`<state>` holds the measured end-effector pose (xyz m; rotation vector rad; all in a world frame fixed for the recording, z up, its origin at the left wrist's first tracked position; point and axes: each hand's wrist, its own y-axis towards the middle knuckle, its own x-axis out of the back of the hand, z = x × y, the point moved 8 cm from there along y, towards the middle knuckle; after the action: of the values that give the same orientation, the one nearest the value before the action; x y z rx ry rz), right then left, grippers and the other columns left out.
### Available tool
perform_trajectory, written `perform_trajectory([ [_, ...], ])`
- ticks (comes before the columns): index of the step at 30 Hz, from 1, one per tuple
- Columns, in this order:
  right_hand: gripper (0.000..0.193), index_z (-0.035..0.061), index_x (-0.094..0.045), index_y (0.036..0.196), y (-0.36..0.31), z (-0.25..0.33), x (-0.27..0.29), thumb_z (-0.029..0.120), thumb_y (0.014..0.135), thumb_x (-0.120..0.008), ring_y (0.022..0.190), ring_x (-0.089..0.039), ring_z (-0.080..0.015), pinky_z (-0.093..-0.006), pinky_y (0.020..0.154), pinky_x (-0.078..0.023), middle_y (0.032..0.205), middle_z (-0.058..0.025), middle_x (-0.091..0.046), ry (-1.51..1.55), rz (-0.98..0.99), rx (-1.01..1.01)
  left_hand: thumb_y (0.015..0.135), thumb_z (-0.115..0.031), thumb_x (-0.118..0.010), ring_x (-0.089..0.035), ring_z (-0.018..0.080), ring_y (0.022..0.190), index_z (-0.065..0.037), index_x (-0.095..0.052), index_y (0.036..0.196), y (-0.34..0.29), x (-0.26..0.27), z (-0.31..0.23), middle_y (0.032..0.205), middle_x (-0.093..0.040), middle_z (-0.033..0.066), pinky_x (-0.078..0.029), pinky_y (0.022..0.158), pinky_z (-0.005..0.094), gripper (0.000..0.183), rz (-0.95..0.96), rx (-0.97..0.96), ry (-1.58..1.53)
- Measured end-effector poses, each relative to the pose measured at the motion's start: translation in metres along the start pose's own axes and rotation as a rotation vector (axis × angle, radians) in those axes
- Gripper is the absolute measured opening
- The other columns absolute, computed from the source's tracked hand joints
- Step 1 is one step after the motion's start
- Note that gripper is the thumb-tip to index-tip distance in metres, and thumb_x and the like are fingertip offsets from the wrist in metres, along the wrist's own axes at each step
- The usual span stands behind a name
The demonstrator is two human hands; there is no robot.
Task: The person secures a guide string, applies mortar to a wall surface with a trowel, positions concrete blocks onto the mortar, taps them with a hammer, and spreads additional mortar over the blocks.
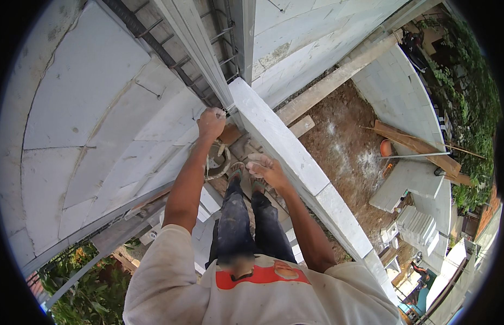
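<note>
My left hand (211, 123) is closed beside the lower visible end of a long pale metal channel (195, 49). Whatever its fingers grip is too small to make out. Lower and to the right, my right hand (266, 169) hangs loosely, fingers apart and slightly curled, with nothing visible in it. A low wall of white blocks (287, 143) runs diagonally just to its right. Between my hands, near my feet, sits a round bucket (218, 162), partly hidden by my left forearm.
A tall block wall (100, 135) rises on my left. Steel reinforcing bars (138, 27) stand by the channel. Beyond the low wall lies a dirt floor (338, 130) far below, with a wooden plank (344, 78), leaning boards (409, 141) and stacked blocks (417, 227).
</note>
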<state>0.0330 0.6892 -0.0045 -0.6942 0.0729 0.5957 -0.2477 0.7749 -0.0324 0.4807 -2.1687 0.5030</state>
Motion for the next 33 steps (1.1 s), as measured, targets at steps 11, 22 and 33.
perform_trajectory([
  [11,0.036,0.0026,-0.063,0.128,0.172,0.034,-0.056,0.027,0.102,-0.064,0.098,-0.067,-0.02,-0.0362,0.091,-0.053,0.112,-0.0088,-0.071,0.273,-0.143,-0.016,0.095,-0.021,-0.068,-0.066,0.0327,0.117,-0.01,-0.071,0.116,-0.02,-0.003,0.008,0.123,-0.071,0.0127,-0.049,0.101,0.0424,0.024,0.437,-0.16,0.042],
  [22,0.019,0.0021,-0.067,0.111,0.194,0.022,-0.056,0.016,0.107,-0.055,0.083,-0.068,-0.0174,-0.0305,0.082,-0.056,0.089,-0.0058,-0.07,0.36,-0.198,-0.042,0.096,-0.011,-0.065,-0.07,0.0326,0.114,-0.001,-0.066,0.121,-0.009,-0.039,0.093,0.119,-0.073,0.0166,-0.053,0.099,0.0413,0.027,0.495,-0.076,-0.304],
  [33,0.024,-0.0011,-0.068,0.112,0.196,0.042,-0.051,0.019,0.107,-0.055,0.082,-0.067,-0.0172,-0.0294,0.077,-0.054,0.088,-0.006,-0.068,0.239,-0.171,0.128,0.075,-0.018,-0.084,-0.061,0.0441,0.125,0.01,-0.042,0.147,-0.108,-0.169,0.276,0.136,-0.058,0.0326,-0.051,0.103,0.048,0.088,0.271,0.444,-0.241],
])
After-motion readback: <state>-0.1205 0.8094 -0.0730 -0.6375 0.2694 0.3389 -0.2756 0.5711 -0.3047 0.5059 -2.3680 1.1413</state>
